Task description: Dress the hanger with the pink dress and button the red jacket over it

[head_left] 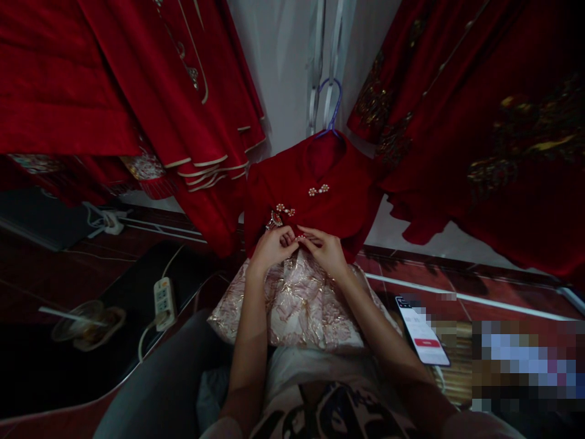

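Note:
A small red dress [338, 207] hangs on a purple hanger [332, 107] against the white wall, with pearl knot buttons [319, 190] down its front and a pale pink and gold lace skirt [299, 305] spreading over my lap. My left hand [270, 246] and my right hand [325, 249] meet at the lower edge of the red top, fingers pinched together around a pearl button fastening there. What exactly sits between the fingertips is too small to make out.
Red embroidered garments [137, 91] hang at left and at right [493, 134]. A power strip [164, 303] with cable and a plastic cup with straw [86, 326] lie on the floor at left. A phone [423, 332] with lit screen lies at right on the tiles.

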The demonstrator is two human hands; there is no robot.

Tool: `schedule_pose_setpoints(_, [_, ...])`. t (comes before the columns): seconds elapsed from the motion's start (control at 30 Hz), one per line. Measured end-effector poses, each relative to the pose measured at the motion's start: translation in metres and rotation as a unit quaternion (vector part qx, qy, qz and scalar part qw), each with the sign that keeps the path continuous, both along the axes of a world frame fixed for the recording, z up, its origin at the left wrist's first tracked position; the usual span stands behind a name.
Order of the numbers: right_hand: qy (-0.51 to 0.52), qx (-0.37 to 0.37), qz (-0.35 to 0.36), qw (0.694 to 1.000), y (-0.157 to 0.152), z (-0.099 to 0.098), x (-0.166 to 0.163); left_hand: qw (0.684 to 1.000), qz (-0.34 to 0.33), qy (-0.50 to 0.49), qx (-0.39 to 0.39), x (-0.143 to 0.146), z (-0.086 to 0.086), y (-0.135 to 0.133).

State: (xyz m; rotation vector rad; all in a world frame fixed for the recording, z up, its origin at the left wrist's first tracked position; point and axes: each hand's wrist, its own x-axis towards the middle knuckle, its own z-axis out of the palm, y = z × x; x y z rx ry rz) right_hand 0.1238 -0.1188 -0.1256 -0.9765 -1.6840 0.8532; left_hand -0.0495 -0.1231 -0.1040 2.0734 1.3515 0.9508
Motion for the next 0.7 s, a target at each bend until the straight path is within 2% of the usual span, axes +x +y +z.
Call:
schedule_pose_setpoints(0.33, [0.019,0.011,-0.023,0.999,-0.002,-0.004,-0.006,0.999,-0.013,0.024,0.021,0.003,0.002,0.000])
schedule_pose_setpoints(0.5, [0.009,-0.005,-0.012,1.000,0.002,-0.003,-0.001,0.999,-0.029,-0.015,-0.003,-0.001,-0.003,0.002])
schedule_pose_setpoints(0.6, [0.002,-0.033,0.009,0.999,0.006,0.007,0.014,0.999,0.007,-0.036,-0.002,-0.014,-0.005,0.003])
schedule_pose_setpoints(0.7, [0.047,-0.045,-0.020,0.998,0.008,0.023,0.033,0.997,0.063,-0.045,0.011,-0.030,-0.004,0.000])
